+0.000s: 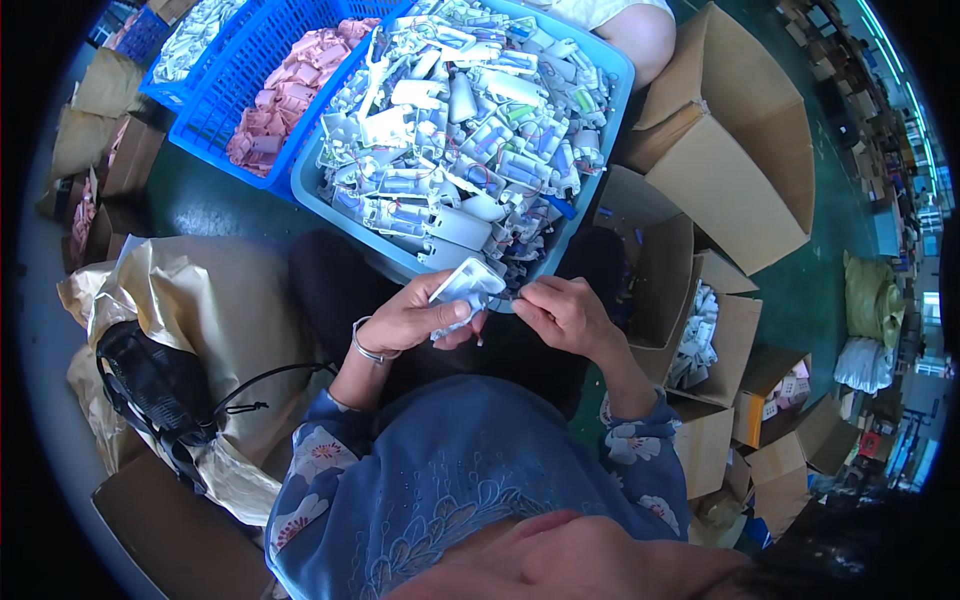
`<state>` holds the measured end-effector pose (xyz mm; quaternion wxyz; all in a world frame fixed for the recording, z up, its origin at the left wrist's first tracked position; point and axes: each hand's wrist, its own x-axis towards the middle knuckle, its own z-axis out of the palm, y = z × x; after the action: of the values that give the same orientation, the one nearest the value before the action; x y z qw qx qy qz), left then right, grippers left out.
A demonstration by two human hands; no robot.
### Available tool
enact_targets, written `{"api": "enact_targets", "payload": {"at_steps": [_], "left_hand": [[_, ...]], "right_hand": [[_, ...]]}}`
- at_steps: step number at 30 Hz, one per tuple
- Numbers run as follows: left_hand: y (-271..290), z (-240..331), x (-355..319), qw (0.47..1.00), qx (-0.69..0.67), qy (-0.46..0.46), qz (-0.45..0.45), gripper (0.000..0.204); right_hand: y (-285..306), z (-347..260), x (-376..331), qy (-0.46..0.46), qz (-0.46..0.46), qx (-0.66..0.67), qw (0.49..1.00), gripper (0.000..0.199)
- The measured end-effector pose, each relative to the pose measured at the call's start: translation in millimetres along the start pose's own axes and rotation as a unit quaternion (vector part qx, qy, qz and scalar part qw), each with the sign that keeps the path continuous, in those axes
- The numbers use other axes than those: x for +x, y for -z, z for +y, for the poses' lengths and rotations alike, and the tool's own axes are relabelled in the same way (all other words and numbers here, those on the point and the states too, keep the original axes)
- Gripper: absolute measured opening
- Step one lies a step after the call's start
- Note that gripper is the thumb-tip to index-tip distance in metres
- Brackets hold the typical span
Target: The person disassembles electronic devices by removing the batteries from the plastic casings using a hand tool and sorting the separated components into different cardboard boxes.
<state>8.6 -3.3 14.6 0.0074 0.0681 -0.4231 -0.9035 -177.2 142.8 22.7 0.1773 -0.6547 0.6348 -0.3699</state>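
Note:
My left hand (415, 318) is closed around a white plastic housing (468, 283), thumb on top, with the housing tilted up toward the tub. Close to its right side, my right hand (562, 312) has its fingertips pinched together; what they hold, if anything, is too small to make out. Just beyond both hands stands a light-blue tub (388, 262), heaped with white plastic housings (460, 228), many with cylindrical cells and thin red and blue wires showing.
Left of the tub is a blue basket (222, 150) with pink plastic parts (295, 90). At right stand an open cardboard box (740, 180), a lower carton (655, 230) and a box of white parts (700, 340). A black bag (155, 385) lies on gold sacking (240, 290) at left.

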Motion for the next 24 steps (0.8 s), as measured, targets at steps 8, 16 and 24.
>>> {"api": "enact_targets", "payload": {"at_steps": [8,16,24], "left_hand": [[-0.3,-12.4,14.8,0.978,-0.039,-0.036,0.203,0.029],[-7.2,-20.0,27.2,0.921,0.33,-0.098,0.183,0.026],[-5.7,-37.1,32.3,0.727,0.587,-0.236,0.267,0.031]], "right_hand": [[-3.2,9.5,3.9,0.013,0.078,-0.125,0.989,0.023],[-35.3,4.8,8.3,-0.097,0.167,0.132,0.972,0.037],[-78.6,0.2,3.0,-0.207,0.201,0.086,0.954,0.025]]}}
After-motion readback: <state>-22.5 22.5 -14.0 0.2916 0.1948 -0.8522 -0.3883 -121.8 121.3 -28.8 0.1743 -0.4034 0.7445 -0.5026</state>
